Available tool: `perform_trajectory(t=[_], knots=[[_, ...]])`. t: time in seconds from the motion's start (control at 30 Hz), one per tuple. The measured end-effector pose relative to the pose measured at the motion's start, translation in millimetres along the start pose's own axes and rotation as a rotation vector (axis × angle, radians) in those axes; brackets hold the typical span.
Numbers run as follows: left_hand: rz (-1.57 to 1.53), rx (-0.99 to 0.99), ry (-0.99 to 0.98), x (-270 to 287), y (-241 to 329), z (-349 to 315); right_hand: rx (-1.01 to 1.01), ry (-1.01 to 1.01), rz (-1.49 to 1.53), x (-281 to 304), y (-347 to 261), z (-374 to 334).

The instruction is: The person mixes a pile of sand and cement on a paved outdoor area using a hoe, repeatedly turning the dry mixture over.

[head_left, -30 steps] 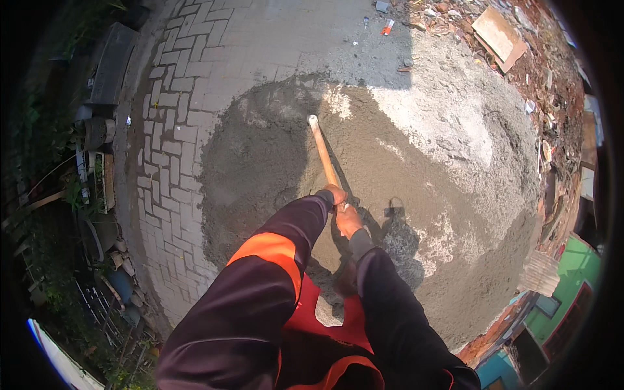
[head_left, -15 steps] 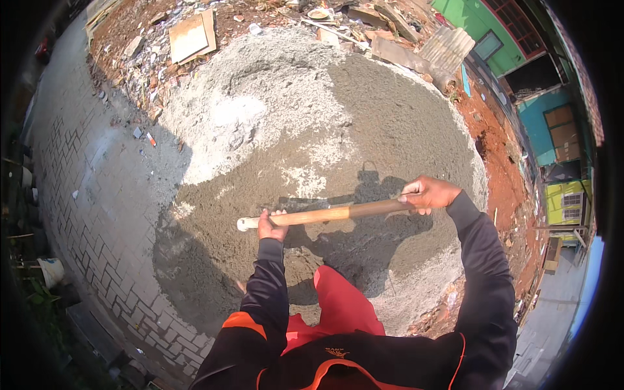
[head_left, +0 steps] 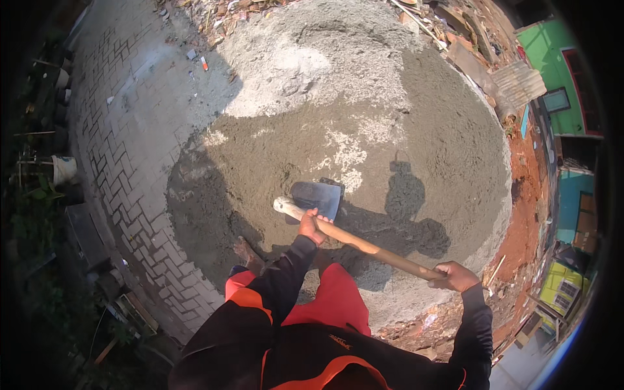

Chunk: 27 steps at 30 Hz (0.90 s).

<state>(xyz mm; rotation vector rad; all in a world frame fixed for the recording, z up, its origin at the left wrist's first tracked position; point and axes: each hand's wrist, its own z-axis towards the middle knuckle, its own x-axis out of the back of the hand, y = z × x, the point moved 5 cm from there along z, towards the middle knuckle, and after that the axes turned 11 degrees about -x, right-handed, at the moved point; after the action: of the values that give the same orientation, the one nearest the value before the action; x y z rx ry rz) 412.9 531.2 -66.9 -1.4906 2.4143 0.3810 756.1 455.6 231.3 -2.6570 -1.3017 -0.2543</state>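
Observation:
Both of my hands are closed around the wooden handle of a hoe (head_left: pixel 361 244), which slants down to the right across my body. My left hand (head_left: pixel 312 227) grips it close to the head end, just short of the pale knob. Further back, my right hand (head_left: pixel 453 276) wraps the other end. The hoe's flat grey metal blade (head_left: pixel 320 199) shows beyond my left hand, over the wet grey mortar mix (head_left: pixel 273 146); whether it touches the mix I cannot tell. My bare foot (head_left: pixel 248 253) stands at the mix, left of my red trouser leg.
Paler dry mix (head_left: pixel 305 71) lies at the far side of the heap. Paving blocks (head_left: pixel 123 130) run along the left, with pots (head_left: pixel 64 170) beyond. Rubble and a corrugated sheet (head_left: pixel 520 83) sit at the far right, near a green wall (head_left: pixel 549 68).
The hoe has swung so its right end is lower and nearer me, and its blade has come into sight. My right hand moved down; my view has shifted left.

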Motion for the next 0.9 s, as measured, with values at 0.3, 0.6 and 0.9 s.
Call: perform_trajectory(t=[0.3,0.6,0.9], knots=[[0.248,-0.57,0.154,149.6,337.5,-8.7,0.434,-0.168,0.143,-327.4,-253.0,123.8],[0.795,-0.994,0.102,135.0,480.0,4.7,0.761,0.16,0.205,-398.0,-613.2,297.9],[0.849,-0.067,0.16,321.6,147.7,102.5,0.185,0.112,-0.023,-461.3,-314.8,331.8]])
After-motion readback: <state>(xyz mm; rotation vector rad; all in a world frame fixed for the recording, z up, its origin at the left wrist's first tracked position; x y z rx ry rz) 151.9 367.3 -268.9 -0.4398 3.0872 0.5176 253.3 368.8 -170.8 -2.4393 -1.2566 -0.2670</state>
